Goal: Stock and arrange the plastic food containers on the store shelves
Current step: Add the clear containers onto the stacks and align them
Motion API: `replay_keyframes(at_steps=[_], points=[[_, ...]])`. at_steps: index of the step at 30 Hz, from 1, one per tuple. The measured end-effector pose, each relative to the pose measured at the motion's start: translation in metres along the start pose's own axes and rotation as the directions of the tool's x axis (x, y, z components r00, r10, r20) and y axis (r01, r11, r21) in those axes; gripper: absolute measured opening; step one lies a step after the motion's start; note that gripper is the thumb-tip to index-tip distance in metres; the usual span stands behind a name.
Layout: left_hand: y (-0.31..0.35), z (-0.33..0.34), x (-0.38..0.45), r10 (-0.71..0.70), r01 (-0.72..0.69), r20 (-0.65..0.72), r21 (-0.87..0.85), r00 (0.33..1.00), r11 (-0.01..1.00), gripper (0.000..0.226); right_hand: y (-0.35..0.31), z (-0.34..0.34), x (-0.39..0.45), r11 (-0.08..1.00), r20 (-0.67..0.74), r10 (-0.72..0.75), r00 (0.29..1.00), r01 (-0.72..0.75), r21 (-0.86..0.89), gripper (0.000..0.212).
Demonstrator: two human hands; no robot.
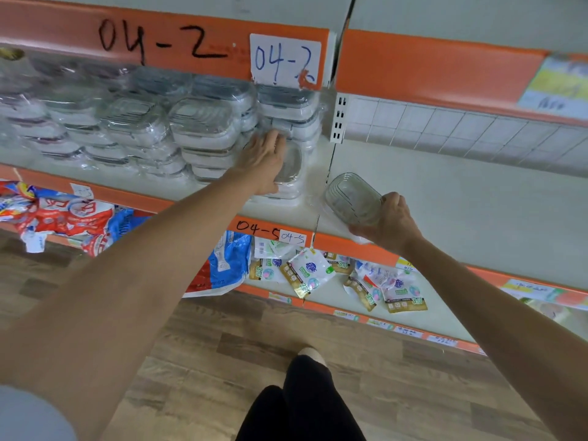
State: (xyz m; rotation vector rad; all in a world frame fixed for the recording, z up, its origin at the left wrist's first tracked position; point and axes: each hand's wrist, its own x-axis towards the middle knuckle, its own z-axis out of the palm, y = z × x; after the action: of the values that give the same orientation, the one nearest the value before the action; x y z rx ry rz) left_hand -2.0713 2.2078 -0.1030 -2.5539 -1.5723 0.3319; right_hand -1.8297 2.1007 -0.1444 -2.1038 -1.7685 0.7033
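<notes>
A person stocks wrapped plastic food containers (203, 122) on a store shelf (445, 186) marked "04-2".

The left hand (265, 160) lies flat, fingers extended, on the rightmost stack; the right hand (391, 221) grips a clear container (353, 198) at the shelf edge, above a paper tag (292, 238) reading "04-5".

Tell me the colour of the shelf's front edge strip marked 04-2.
Orange, with black handwriting; the head view shows the edge strip clearly.

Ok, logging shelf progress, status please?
Left hand flat on wrapped clear plastic container, shelf end. Right hand grips loose clear ribbed container. Nothing blocking.
</notes>
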Motion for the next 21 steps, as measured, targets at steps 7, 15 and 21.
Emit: replay_keyframes(at_steps=[7, 15, 21], points=[[0.009, -0.015, -0.066, 0.006, -0.007, -0.006, -0.141, 1.0, 0.99, 0.097, -0.029, -0.02, -0.055, 0.946, 0.103, -0.206, 0.973, 0.225, -0.232, 0.081], [-0.009, -0.086, -0.153, 0.087, -0.083, 0.006, -0.229, 0.996, 0.97, 0.095, -0.075, -0.08, -0.118, 0.84, 0.145, -0.409, 0.901, 0.434, -0.326, 0.087], [-0.02, -0.171, -0.162, 0.156, -0.15, 0.003, -0.266, 0.988, 0.952, 0.096, -0.093, -0.153, -0.14, 0.789, 0.101, -0.483, 0.87, 0.483, -0.38, 0.083]])
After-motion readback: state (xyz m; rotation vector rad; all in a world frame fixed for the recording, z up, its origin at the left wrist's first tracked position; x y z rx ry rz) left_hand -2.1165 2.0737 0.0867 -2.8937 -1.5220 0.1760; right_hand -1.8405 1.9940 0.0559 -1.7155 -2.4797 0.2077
